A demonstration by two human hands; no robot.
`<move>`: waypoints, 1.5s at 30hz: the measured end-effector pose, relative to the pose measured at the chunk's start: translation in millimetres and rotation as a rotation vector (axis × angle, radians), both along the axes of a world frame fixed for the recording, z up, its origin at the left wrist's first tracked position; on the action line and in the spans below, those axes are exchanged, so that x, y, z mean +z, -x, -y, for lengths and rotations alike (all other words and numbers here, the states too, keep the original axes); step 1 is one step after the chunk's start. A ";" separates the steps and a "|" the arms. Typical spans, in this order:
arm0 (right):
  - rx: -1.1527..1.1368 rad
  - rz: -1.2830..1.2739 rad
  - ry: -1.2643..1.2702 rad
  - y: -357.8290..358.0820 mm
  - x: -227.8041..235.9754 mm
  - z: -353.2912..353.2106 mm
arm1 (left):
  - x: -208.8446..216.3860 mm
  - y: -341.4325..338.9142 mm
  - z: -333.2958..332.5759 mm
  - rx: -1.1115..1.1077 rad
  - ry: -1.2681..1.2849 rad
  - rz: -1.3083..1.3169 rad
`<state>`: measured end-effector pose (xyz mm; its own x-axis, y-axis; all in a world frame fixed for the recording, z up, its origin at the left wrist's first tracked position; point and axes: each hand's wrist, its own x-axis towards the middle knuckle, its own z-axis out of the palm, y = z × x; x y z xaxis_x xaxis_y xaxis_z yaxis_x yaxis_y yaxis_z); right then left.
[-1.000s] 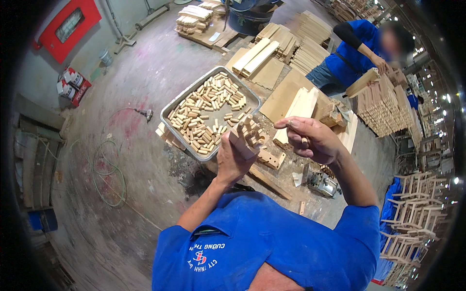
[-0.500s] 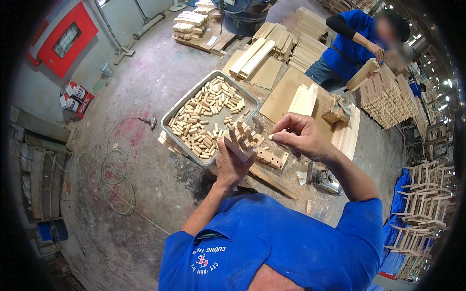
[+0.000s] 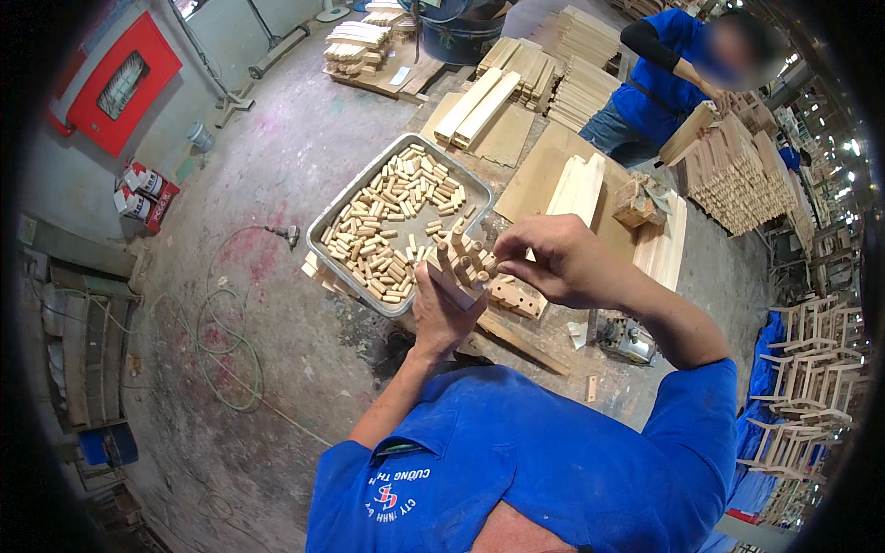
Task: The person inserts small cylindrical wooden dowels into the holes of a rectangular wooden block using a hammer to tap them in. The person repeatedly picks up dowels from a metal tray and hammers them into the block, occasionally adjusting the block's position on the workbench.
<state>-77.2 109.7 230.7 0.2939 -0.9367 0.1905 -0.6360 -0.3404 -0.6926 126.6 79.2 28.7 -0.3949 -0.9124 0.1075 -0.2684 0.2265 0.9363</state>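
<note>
My left hand [image 3: 441, 318] grips a small bundle of wooden blocks [image 3: 452, 288], with several dowels [image 3: 458, 247] standing up out of them. Close by on the right is my right hand [image 3: 553, 261], its thumb and fingers pinched together near the dowel tops. Whatever sits in that pinch is hidden by the fingers. Beyond the left hand, a grey metal tray [image 3: 355, 184] holds many short loose dowels [image 3: 378, 267]. A drilled wooden block [image 3: 518, 300] lies on the workbench below my right hand.
To the right of the blocks lies a metal power tool [image 3: 627, 340]. Pale boards [image 3: 578, 187] rest on cardboard farther back. A co-worker in blue [image 3: 645, 101] handles wood beside a tall stack of slats [image 3: 737, 180]. A green hose [image 3: 198, 336] curls across the floor at left.
My right hand has moved left, closer to the dowels in the held blocks. The left hand has stayed nearly still. The co-worker's head and arm have shifted slightly.
</note>
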 end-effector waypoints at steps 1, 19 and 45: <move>0.029 -0.020 0.042 0.2 -1.5 2.4 | -1.8 -0.1 0.1 -0.001 -0.006 0.014; -0.085 -0.009 0.056 -10.8 -13.5 -5.3 | -7.7 2.7 2.7 0.020 0.027 0.010; -0.581 0.207 -0.067 11.2 -181.2 117.2 | 5.5 -14.2 9.7 -0.015 0.001 0.090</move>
